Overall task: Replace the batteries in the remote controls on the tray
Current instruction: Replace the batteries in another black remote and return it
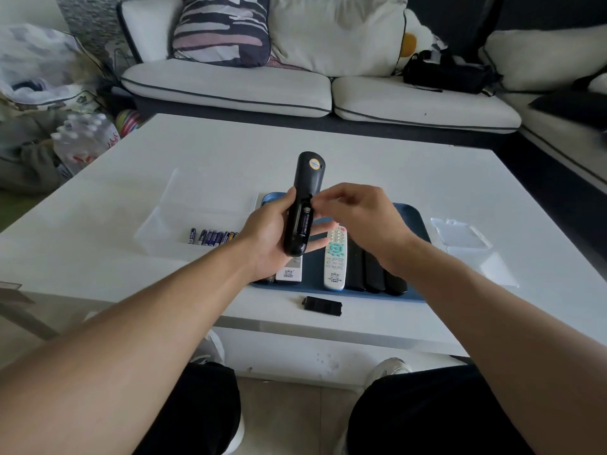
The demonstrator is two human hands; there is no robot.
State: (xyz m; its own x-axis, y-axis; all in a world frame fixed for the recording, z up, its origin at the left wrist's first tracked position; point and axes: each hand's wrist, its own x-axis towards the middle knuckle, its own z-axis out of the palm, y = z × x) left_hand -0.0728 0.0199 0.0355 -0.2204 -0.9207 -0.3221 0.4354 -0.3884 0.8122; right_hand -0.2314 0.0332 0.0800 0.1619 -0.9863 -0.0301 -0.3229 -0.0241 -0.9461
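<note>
My left hand (267,236) grips a black remote (303,200) upright above the blue tray (415,218), back side facing me. Its battery bay is uncovered and a battery (304,224) sits inside. My right hand (356,211) hovers just right of the bay, fingers loosely curled near the remote's edge; whether they touch anything is unclear. The black battery cover (323,305) lies on the table in front of the tray. On the tray lie a white remote with teal buttons (335,257), another white remote (289,272) and several black remotes (374,274).
A clear box (164,221) left of the tray holds several blue batteries (212,238). A clear lid (460,233) lies to the tray's right. The white table (394,165) has a sofa behind it and bags and bottled water at the left.
</note>
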